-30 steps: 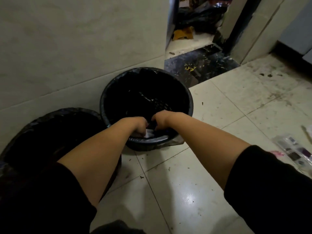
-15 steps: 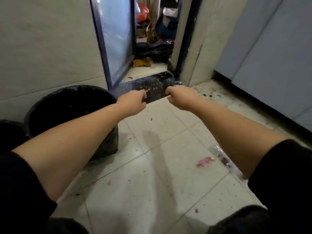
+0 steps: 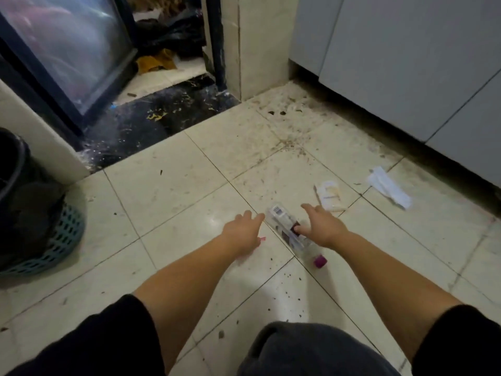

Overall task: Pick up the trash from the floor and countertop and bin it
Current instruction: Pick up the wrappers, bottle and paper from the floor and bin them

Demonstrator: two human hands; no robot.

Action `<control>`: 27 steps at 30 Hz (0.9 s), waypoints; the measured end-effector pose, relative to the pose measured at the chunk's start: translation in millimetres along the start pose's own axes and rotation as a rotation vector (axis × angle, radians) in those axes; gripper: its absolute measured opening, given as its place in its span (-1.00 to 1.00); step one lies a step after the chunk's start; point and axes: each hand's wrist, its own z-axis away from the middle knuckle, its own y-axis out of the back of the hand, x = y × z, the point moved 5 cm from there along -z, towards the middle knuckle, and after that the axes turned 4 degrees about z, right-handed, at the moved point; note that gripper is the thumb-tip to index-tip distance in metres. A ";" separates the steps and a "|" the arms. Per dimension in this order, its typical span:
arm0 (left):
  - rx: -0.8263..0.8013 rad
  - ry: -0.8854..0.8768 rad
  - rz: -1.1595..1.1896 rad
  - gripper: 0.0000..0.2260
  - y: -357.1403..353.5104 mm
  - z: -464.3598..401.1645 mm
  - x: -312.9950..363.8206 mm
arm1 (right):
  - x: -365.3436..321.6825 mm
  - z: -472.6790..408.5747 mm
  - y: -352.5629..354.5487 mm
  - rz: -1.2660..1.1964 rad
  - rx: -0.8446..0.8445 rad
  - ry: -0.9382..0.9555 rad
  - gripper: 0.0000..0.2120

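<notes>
Clear plastic bottle with magenta cap, lying on its side on pale floor tile, diagonal, cap end nearest the body. Right hand spread wide just above and right of bottle's middle, thumb tip at or on the label; contact uncertain, nothing gripped yet. Left hand also open and empty, just left of bottle's far end, fingers reaching toward it. Pink scrap on tile partly hidden under left hand.

Handling, judged: looks empty, so light; thin wall likely to dent under squeeze; smooth, round, apt to roll off if nudged sideways. Best taken around mid-body over the label, thumb one side, fingers the other, or pinched at the stiffer cap and neck.

Outward from right hand: flat white packet just beyond fingertips; crumpled white wrapper farther right, near base of grey cabinet. Both flimsy, need a pinch. Dark crumbs and grime scattered on tile, thickest toward cabinet corner.

Outward from left hand: black-lined bin in teal mesh basket, well apart at far left. Open tile between; nothing in the way of carry. Dark threshold and glass door beyond.
</notes>
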 end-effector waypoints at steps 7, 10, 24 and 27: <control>-0.127 0.174 0.077 -0.52 -61.9 -26.1 -6.3 | -1.5 -30.5 -60.8 -0.073 -0.005 0.085 -0.28; -0.144 0.158 0.055 -0.69 -67.7 -28.4 -1.9 | -2.6 -36.5 -64.4 -0.095 0.051 0.088 -0.34; 0.544 0.303 0.442 -0.87 136.2 36.3 -151.2 | -178.9 -42.4 87.9 -0.157 0.387 0.280 -0.40; 0.688 0.282 0.422 -0.90 181.2 87.5 -205.9 | -254.5 -24.7 114.6 -0.150 0.469 0.369 -0.40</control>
